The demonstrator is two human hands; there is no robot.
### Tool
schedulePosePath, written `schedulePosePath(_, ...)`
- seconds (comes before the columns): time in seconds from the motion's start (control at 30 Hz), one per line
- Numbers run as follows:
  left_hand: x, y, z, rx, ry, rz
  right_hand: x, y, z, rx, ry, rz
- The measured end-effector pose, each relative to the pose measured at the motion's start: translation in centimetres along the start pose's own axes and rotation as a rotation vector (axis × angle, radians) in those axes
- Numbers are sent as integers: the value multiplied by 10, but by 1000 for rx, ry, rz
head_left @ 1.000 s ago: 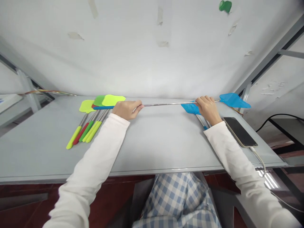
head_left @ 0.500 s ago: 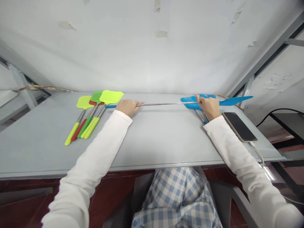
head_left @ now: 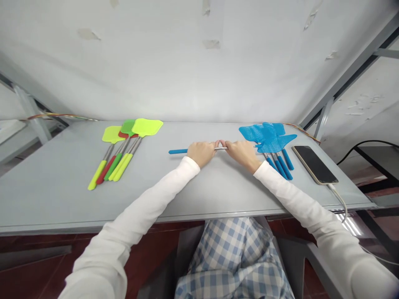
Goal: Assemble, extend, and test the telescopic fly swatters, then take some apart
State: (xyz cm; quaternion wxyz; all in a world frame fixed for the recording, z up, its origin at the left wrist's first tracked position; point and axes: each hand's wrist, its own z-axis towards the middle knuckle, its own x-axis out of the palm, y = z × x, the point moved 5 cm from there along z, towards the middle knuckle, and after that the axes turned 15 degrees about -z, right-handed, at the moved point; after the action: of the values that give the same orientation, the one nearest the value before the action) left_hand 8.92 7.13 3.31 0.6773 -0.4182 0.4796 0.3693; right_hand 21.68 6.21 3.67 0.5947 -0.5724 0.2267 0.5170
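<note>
A blue swatter (head_left: 221, 148) lay crosswise in two-handed hold.
Fingers of the left hand (head_left: 201, 153) and right hand (head_left: 244, 153) pinched it over the table (head_left: 230, 195), presumably steadying both ends.

1. The left arm (head_left: 134, 224), in a long white sleeve, reaches forward and inward from the lower left.
2. The right arm (head_left: 307, 218), in a matching sleeve, slants in from the lower right.
3. The left grip (head_left: 201, 153) is bare, back upward, fingers curled under.
4. The right grip (head_left: 243, 154) is likewise bare and curled, back upward.
5. Their thumb sides face each other, close together.
</note>
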Motion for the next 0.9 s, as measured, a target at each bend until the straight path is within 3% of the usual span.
schedulePosePath(0.1, 0, 2, 1, 15, 5, 21, -1, 4, 0, -93, -9, -12)
schedulePosePath(0.17, -5, 17, 4, -20, 0, 30, -6, -2, 0, -115, -119, -29)
schedulePosePath(0.3, -21, 62, 10, -196, -75, 2, -15, -32, -6, 79, -418, 11)
schedulePosePath(0.43, -32, 86, 10, -234, -141, 6, -7, -67, -9, 258, -535, 166)
schedulePosePath(0.7, -26, 87, 10, -171, -135, 69, 28, -93, 1, 275, -505, 576)
schedulePosePath(0.8, -20, 74, 11, -167, -108, 39, 22, -83, 1, 289, -484, 534)
schedulePosePath(0.9, -10, 44, 10, -105, -22, -19, 4, -64, -2, 307, -486, 429)
